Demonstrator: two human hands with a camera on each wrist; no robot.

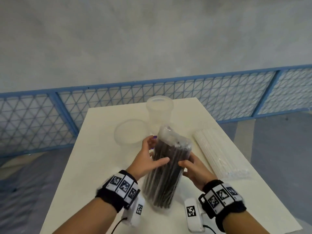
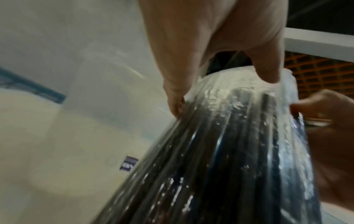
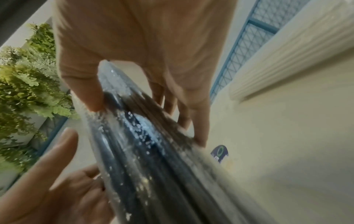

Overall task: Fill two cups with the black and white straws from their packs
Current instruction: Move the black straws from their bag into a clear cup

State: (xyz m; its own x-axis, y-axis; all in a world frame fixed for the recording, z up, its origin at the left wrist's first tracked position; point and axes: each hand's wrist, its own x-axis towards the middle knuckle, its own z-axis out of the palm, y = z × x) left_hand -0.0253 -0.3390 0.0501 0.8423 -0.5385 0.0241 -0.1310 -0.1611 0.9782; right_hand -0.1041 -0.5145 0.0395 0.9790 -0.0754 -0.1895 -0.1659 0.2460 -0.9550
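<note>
The pack of black straws point(image 1: 166, 171) is held tilted above the white table point(image 1: 84, 166), its clear wrap crumpled at the far end. It is gripped on both sides: the left hand point(image 1: 148, 157) with thumb across the front, the right hand point(image 1: 194, 171) with fingers curled around it. The pack of white straws point(image 1: 217, 152) lies to the right; two clear cups point(image 1: 159, 112) stand beyond.

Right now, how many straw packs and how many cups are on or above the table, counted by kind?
Straw packs: 2, the black pack held by both hands and the white pack lying on the table.
Clear cups: 2, a near cup and a far cup.
Total: 4
</note>
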